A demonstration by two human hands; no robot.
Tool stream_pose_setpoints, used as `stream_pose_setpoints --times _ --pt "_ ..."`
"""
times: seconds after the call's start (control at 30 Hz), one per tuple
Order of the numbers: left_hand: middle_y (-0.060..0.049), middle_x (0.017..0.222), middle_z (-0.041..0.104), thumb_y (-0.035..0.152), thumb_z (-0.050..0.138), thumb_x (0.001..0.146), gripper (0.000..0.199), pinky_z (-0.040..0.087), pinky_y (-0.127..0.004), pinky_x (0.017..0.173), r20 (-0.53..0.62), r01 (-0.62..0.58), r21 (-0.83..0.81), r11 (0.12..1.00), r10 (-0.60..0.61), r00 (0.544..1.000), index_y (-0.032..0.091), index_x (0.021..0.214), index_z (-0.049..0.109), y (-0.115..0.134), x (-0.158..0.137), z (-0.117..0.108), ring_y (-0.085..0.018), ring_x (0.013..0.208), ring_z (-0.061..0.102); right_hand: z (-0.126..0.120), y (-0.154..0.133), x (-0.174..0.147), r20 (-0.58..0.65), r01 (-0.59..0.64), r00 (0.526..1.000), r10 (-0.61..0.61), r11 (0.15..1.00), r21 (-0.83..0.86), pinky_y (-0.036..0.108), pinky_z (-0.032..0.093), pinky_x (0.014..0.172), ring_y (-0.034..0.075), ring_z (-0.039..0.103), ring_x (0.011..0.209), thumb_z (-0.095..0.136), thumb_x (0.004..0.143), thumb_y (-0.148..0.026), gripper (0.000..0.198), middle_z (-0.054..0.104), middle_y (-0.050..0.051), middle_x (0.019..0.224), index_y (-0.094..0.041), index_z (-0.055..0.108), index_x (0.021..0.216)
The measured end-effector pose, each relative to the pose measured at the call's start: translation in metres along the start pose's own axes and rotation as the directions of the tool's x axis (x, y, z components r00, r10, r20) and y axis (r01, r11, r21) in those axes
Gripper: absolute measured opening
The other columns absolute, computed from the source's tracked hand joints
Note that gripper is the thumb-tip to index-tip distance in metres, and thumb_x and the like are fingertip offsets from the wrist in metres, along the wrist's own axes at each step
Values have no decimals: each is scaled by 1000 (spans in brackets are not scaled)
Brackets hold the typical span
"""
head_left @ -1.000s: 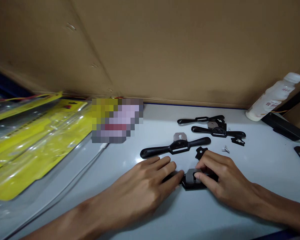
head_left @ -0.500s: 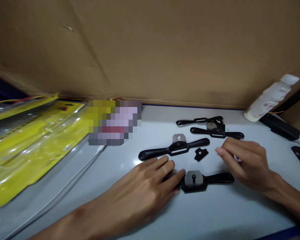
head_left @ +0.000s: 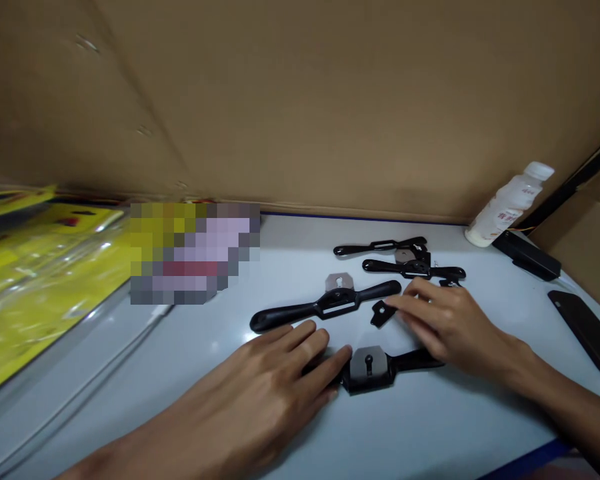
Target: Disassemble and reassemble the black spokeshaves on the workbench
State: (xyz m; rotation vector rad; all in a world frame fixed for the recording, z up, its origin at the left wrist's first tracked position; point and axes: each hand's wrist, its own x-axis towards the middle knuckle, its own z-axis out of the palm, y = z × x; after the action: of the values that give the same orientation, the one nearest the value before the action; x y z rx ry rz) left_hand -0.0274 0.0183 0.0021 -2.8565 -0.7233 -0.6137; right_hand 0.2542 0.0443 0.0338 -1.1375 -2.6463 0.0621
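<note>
A black spokeshave (head_left: 370, 381) lies nearest on the table, a grey blade (head_left: 375, 363) seated on its body with a screw head showing through the slot. My left hand (head_left: 280, 380) is closed over its left handle, mostly hiding it. Just behind, my right hand (head_left: 440, 320) pinches the right edge of a small black cap plate (head_left: 380, 313) that rests on the tabletop. Its thumb is partly hidden. Another spokeshave (head_left: 285, 315) sits farther back, a loose blade (head_left: 340, 282) beside its body.
Two more spokeshaves (head_left: 375, 267) lie behind, with a blade (head_left: 405, 255) and small parts. At right are a white bottle (head_left: 505, 207), a black box-like object (head_left: 527, 255) and a dark phone-like slab (head_left: 585, 333). Yellow packaging (head_left: 45, 280) and a white cable (head_left: 80, 393) occupy the left.
My right hand has moved left and its fingers have come onto the black cap plate. My left hand stays on the near spokeshave. The camera view has swung to the right.
</note>
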Motion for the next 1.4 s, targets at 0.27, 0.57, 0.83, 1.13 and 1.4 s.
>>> stream_pose_setpoints --times 0.27,0.57,0.83,1.13,1.4 --pt "-10 96 70 17 39 105 32 53 -39 71 57 5 0 1000 -5 998 14 118 68 0 0 2 -25 83 64 7 -4 -3 102 -60 993 63 998 -28 32 42 61 17 59 69 49 103 -21 24 67 10 105 -17 68 90" --pt "-9 96 68 17 50 101 22 49 -37 72 66 34 -40 999 -32 997 16 117 66 1 0 1 -25 85 62 12 -2 -2 115 -83 990 78 996 40 34 48 70 21 67 82 44 109 -30 30 68 8 104 -22 67 125" --pt "-7 94 66 16 56 98 24 48 -37 71 97 37 -63 997 -31 995 15 120 64 1 -1 0 -25 85 61 9 2 -2 113 -88 990 85 996 20 31 43 63 18 60 73 54 101 -22 13 64 7 98 -19 64 94" --pt "-7 96 67 15 57 96 26 50 -39 72 111 46 -71 996 -38 993 14 122 63 0 1 0 -26 85 62 9 -1 -1 119 -121 987 112 990 76 36 50 75 22 66 87 50 102 -19 11 66 10 112 -19 60 97" --pt "-8 98 67 17 57 97 25 50 -38 75 108 45 -69 997 -38 993 16 122 63 1 -3 1 -27 89 62 6 -2 0 158 -238 965 208 949 206 32 49 72 20 65 81 58 92 -13 32 70 5 97 -20 58 123"
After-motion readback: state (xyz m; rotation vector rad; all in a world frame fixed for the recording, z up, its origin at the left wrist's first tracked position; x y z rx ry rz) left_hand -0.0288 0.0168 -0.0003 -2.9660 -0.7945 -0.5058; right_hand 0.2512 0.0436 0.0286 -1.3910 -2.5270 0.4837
